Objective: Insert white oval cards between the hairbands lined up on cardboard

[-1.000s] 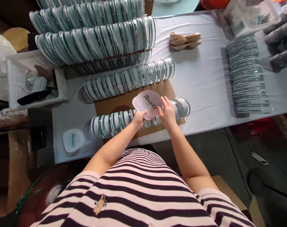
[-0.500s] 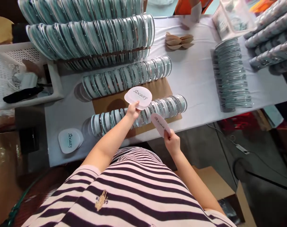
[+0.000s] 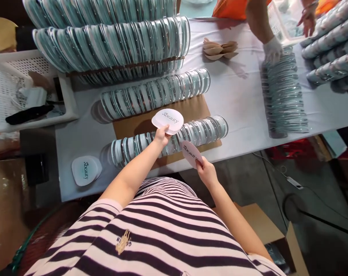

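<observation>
My left hand [image 3: 161,137] pinches a white rounded card [image 3: 167,120] printed "Sbeauty", held flat just above the near row of clear round cases [image 3: 169,140]. My right hand [image 3: 206,172] holds a second printed card [image 3: 191,154] by its lower edge, tilted, off the table's front edge. The near row of cases lies on a brown cardboard sheet [image 3: 197,107]. A single white case with the same logo [image 3: 86,170] sits at the table's near left corner.
More rows of clear cases [image 3: 155,94] and taller stacks [image 3: 110,44] fill the back left. A white basket [image 3: 7,99] stands at left. Tan pads [image 3: 219,50] lie mid-table. Another person's gloved hand [image 3: 273,50] touches a stack of cases [image 3: 287,96] at right.
A second card has come off the one both hands held; my right hand drew it down and off the table's edge. Another person's gloved hand has reached onto the right stack.
</observation>
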A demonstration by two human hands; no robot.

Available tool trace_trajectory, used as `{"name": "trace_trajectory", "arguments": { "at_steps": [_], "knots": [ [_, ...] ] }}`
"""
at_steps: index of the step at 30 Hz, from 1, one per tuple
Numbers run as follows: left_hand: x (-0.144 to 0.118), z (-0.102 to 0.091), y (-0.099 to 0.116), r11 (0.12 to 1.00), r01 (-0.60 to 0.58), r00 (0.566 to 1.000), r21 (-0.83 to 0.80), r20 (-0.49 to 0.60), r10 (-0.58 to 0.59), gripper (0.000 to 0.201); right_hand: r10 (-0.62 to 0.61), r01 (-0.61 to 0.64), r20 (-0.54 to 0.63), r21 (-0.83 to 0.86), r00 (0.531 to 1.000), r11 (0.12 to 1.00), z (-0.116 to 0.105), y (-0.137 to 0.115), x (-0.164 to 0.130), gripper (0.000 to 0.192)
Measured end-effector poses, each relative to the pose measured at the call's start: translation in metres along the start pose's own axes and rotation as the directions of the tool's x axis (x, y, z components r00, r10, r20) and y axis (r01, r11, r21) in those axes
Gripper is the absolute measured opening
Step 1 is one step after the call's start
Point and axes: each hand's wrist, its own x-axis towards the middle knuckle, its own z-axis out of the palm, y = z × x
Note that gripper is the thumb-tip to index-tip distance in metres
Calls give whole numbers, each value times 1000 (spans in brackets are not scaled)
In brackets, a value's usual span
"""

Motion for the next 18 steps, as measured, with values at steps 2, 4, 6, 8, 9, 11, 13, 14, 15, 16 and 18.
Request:
{"name": "trace_trajectory", "arguments": {
  "at_steps": [2, 4, 6, 8, 9, 11, 13, 14, 15, 16, 18],
  "knots": [
    [1, -1, -2, 1000, -6, 1000, 1, 8, 6, 49, 22, -19, 36, -88, 999, 996, 8, -2, 16, 32],
    [2, -2, -3, 1000, -13, 1000, 6, 20, 13, 49, 33, -20, 62, -199, 998, 980, 16, -11, 36, 31],
    [3, -3, -4, 1000, -22, 999, 12, 31, 22, 49, -1, 32, 109, -279, 994, 960, 18, -24, 53, 30],
    [4, -4, -3, 1000, -26, 999, 11, 39, 26, 49, -58, 113, 173, -325, 983, 939, 15, -35, 61, 30],
    [4, -5, -3, 1000, -25, 999, 5, 41, 25, 50, -76, 140, 198, -334, 977, 932, 11, -38, 62, 30],
    [5, -6, -2, 1000, -21, 999, -12, 44, 21, 52, -69, 134, 202, -332, 977, 934, 2, -41, 58, 30],
    [5, -6, -2, 1000, -12, 999, -20, 36, 13, 53, -29, 77, 156, -308, 987, 948, -3, -39, 54, 27],
    [5, -6, -3, 1000, -9, 999, -17, 31, 9, 52, -18, 54, 128, -290, 992, 955, -3, -38, 53, 25],
    [5, -6, -3, 1000, -8, 1000, -12, 28, 8, 50, -19, 46, 101, -267, 995, 963, -1, -36, 55, 23],
    [5, -5, -3, 1000, -8, 1000, -6, 27, 8, 48, -30, 48, 79, -240, 996, 970, 2, -35, 57, 22],
    [4, -5, -3, 1000, -10, 999, 0, 30, 10, 46, -67, 76, 60, -170, 996, 982, 14, -33, 67, 21]
  ]
}}
